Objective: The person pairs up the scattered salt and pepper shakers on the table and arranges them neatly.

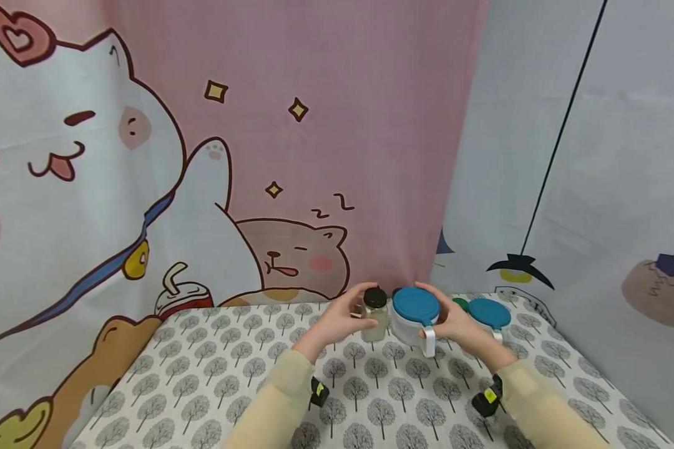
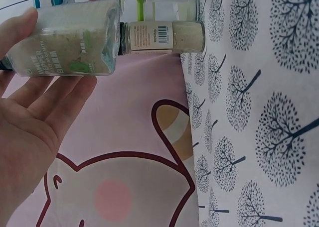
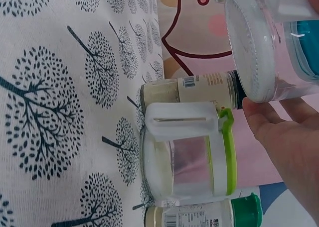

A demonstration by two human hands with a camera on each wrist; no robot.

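My left hand grips a clear shaker bottle with a black cap and pale powder inside. The label on this bottle reads white pepper in the left wrist view. Beside it, my right hand holds a clear jar with a blue lid and a white handle. Both containers are raised off the table and upright, side by side. In the right wrist view the fingers lie against the jar's side near its round base.
On the patterned tablecloth behind my hands stand a spice bottle with a dark cap, a handled jar with a lime-green rim, and a green-capped bottle. A cartoon curtain hangs at the table's back edge.
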